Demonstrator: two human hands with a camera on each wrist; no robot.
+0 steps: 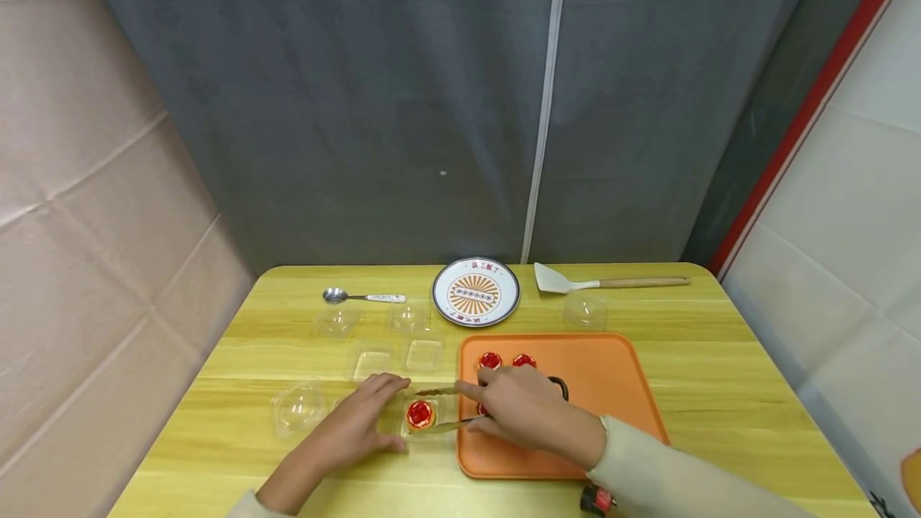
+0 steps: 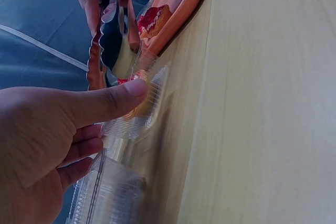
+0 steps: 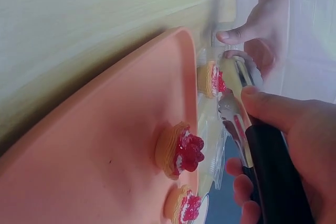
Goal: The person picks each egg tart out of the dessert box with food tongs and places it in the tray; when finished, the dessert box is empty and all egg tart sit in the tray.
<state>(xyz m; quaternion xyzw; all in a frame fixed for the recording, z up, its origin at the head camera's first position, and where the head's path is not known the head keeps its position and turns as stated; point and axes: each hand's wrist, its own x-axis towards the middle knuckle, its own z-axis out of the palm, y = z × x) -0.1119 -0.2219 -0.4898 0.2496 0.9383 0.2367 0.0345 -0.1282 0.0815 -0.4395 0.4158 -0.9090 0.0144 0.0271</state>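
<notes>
My right hand [image 1: 528, 410] grips black-handled metal tongs [image 3: 275, 177]. The tongs' arms stand apart, their scalloped ends on either side of a red-topped fruit tart [image 1: 420, 415]. That tart sits in a small clear plastic box [image 2: 155, 94] left of the orange tray. My left hand [image 1: 356, 420] holds the box at its edge, thumb on the near side and fingers toward the far side. In the left wrist view the thumb partly covers the tart. More tarts [image 3: 181, 150] stand on the orange tray [image 1: 597, 398], one of them largely hidden by my right hand in the head view.
Clear lids [image 1: 298, 408] and box bases [image 1: 423, 354] lie left of and behind the held box. Farther back are a spoon [image 1: 363, 296], a round patterned plate [image 1: 476, 292] and a white spatula [image 1: 612, 281]. Another clear lid [image 1: 585, 311] rests behind the tray.
</notes>
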